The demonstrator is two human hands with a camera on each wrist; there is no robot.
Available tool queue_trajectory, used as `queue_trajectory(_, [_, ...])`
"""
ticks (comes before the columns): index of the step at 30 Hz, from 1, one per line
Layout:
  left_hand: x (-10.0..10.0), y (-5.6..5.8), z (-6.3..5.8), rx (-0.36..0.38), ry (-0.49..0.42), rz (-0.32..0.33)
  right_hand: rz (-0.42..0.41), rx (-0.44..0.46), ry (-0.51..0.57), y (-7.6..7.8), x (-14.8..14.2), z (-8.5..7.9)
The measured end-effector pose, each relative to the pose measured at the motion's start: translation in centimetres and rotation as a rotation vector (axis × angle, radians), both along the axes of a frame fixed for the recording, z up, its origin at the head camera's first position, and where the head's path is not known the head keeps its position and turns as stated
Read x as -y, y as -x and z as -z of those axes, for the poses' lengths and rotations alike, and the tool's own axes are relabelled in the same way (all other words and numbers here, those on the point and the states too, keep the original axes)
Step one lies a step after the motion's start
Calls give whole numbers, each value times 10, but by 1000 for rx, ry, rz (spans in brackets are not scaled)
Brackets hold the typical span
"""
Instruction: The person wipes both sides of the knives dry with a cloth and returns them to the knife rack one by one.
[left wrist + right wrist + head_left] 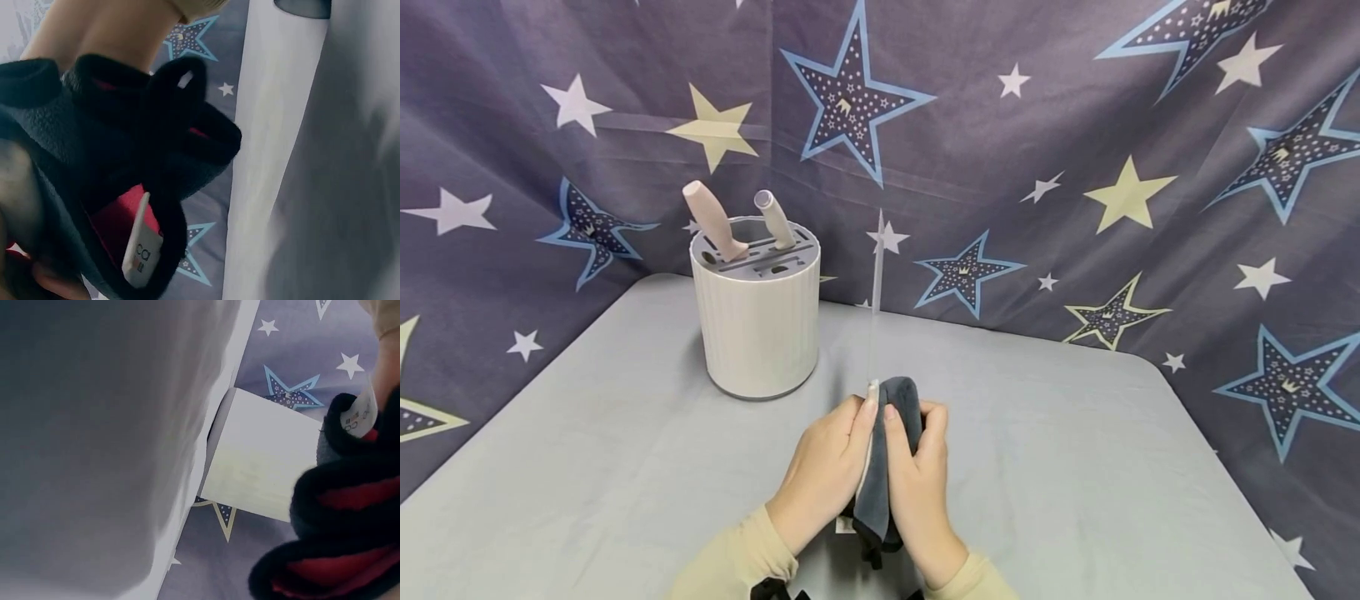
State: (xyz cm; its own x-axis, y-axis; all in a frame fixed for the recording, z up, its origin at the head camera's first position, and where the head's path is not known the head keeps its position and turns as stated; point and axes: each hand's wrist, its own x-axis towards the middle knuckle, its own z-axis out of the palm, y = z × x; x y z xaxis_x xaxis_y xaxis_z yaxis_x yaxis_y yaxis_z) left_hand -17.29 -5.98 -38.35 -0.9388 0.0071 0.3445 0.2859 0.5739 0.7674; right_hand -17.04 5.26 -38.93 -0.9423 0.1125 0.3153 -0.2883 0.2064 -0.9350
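Observation:
In the head view my left hand (823,458) grips the pale handle of a knife, its thumb along the top. The thin knife blade (878,267) points upward, seen almost edge-on. My right hand (921,475) holds a folded dark grey cloth (874,492) right beside the handle, thumb lying on the fabric. Both hands are close together above the table. Black edging, a red inner side and a white tag show on the cloth (169,150) in the left wrist view. Loose folds of the cloth (306,494) hang at the right of the right wrist view.
A white ribbed knife block (756,325) stands at the back left of the grey-covered table (1075,467). A pink knife handle (711,217) and a paler handle (775,218) stick up from its slotted top. Star-patterned fabric (1037,225) hangs behind the table.

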Motion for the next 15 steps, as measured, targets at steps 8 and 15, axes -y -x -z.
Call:
queue_trajectory(8, [6, 3, -3, -50, -2, -48, -2, -28, -28, -5, 6, 1])
queue_trajectory(15, [12, 5, -5, -52, -25, -59, -20, -69, -65, -8, 9, 4])
